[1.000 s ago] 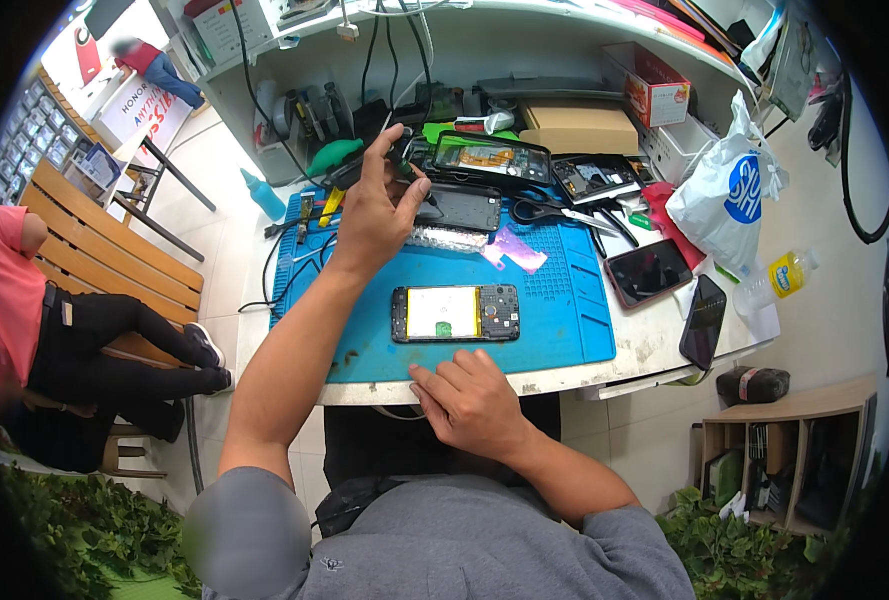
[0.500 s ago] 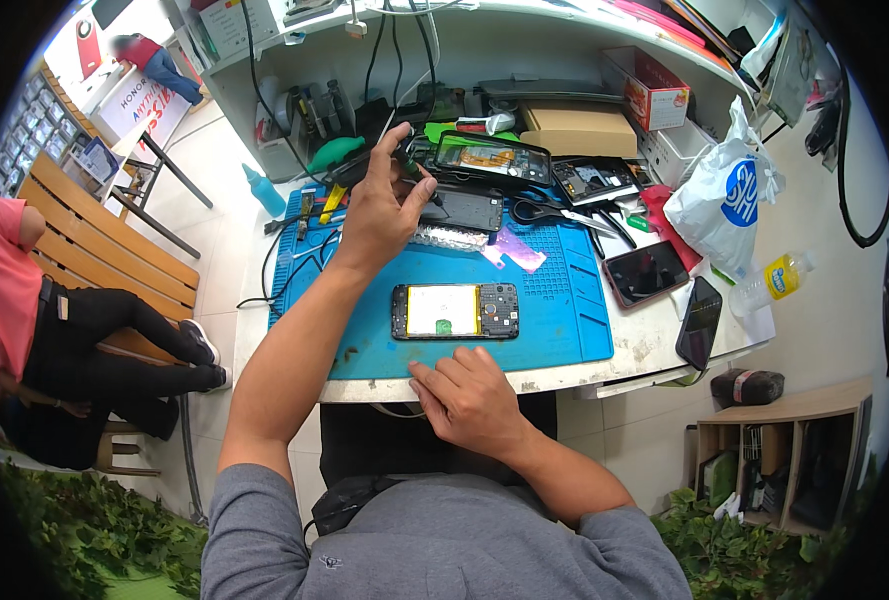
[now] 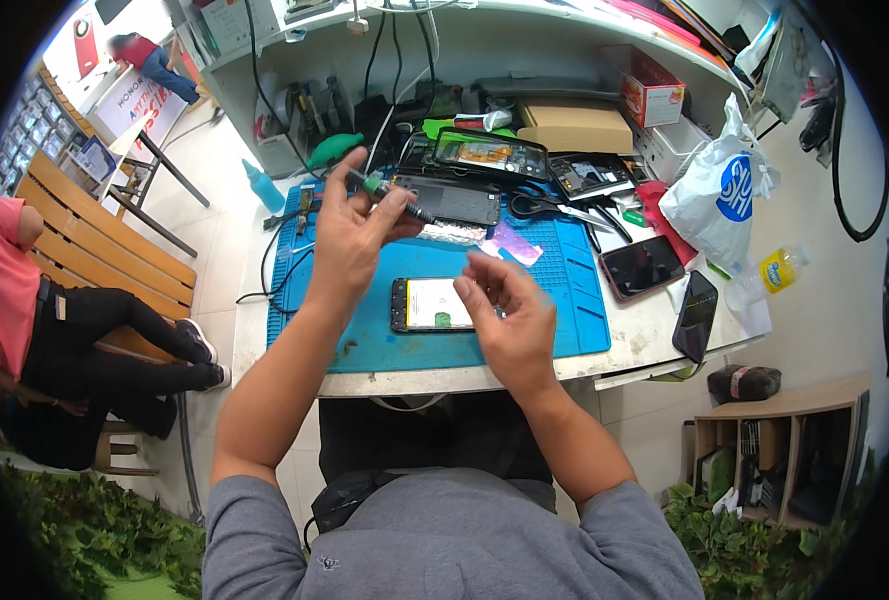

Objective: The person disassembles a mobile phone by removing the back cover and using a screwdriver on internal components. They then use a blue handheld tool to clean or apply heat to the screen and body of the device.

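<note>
My left hand (image 3: 354, 230) grips a slim black-and-green tool (image 3: 374, 184), like a screwdriver, raised over the left back of the blue mat (image 3: 349, 335). My right hand (image 3: 509, 320), partly blurred, hovers over the right end of an opened phone (image 3: 424, 303) with its fingers loosely bent and apart; nothing shows in them. The phone lies flat with its white battery exposed. Behind the hands are a dark phone part (image 3: 454, 200), a crinkled silver strip (image 3: 444, 233) and a pink film piece (image 3: 514, 242).
Scissors (image 3: 539, 208), more opened phones (image 3: 584, 175), two dark phones (image 3: 641, 268) at the right, a plastic bag (image 3: 704, 210) and a bottle (image 3: 774, 275) crowd the desk. A green air blower (image 3: 332, 150) sits behind. A person (image 3: 4, 270) sits on a bench at left.
My right hand has risen from the mat's front edge to over the phone. My left hand has come down slightly toward me, turning the tool so more of it shows.
</note>
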Demonstrator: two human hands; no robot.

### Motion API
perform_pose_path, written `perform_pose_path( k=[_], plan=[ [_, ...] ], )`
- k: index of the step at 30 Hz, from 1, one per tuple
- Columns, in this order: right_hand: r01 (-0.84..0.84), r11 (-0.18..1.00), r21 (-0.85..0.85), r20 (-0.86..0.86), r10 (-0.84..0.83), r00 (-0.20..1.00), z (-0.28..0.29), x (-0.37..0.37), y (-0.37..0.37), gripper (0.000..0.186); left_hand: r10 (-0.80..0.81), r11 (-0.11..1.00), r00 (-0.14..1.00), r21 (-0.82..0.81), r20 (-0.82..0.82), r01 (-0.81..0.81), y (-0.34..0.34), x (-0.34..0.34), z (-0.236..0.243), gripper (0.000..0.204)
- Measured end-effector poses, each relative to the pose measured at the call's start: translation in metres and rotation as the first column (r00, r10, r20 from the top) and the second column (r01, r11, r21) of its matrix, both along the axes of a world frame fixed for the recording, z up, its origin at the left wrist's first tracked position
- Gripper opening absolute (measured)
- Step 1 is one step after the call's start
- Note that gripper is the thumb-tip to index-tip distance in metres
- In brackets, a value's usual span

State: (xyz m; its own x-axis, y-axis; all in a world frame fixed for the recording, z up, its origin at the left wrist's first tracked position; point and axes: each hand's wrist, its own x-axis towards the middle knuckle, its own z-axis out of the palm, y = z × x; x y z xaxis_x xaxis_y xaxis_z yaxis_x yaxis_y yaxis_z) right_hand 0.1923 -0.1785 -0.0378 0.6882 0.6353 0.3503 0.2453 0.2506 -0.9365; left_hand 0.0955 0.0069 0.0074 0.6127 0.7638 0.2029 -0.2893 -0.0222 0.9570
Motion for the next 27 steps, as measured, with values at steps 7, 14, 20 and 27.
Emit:
perform_pose_path(
  k=[7,14,20,27],
  plan=[
    [-0.072,0.997,0.016,-0.229,0.074,0.971,0.002,0.006,0.021,0.026,-0.017,0.997,0.994,-0.077,0.110,0.026,-0.013,-0.020,-0.020,0.078],
    [-0.023,0.999,-0.040,0.005,0.023,1.000,0.001,0.003,0.019,0.011,0.060,0.981,0.989,0.175,0.136,-0.083,-0.022,-0.032,-0.014,0.078],
    [0.009,0.999,-0.040,0.253,0.002,0.967,0.008,0.000,0.015,0.008,0.001,0.934,0.988,0.353,0.153,-0.056,-0.032,-0.038,-0.008,0.080],
    [0.001,0.999,-0.043,0.294,0.012,0.956,0.007,0.002,0.013,0.008,-0.016,0.917,0.991,0.398,0.130,-0.037,-0.032,-0.040,-0.006,0.079]
  ],
)
